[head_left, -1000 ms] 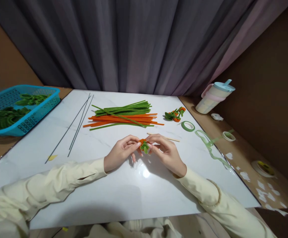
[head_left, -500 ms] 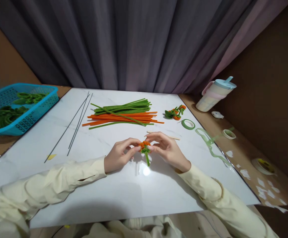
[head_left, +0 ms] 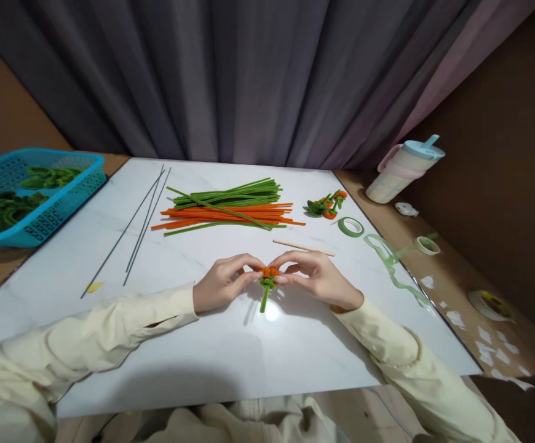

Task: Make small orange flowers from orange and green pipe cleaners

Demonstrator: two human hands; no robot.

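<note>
Curtained corner with a marble-look desk

A grey-purple curtain (head_left: 249,80) hangs in folds along the far side; brown walls (head_left: 502,123) close in left and right, and the glossy white desk (head_left: 230,351) reflects overhead light.

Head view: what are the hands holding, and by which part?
Both hands, left and right, pinch one small pipe-cleaner flower by its orange top, fingertips on either side. Its green stem hangs free below, toward the table.

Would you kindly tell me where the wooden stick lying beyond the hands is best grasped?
Probably at the middle of the wooden stick, pinched from above across its width: it lies flat on the white board, thin and straight, with clear space on both long sides.
</note>
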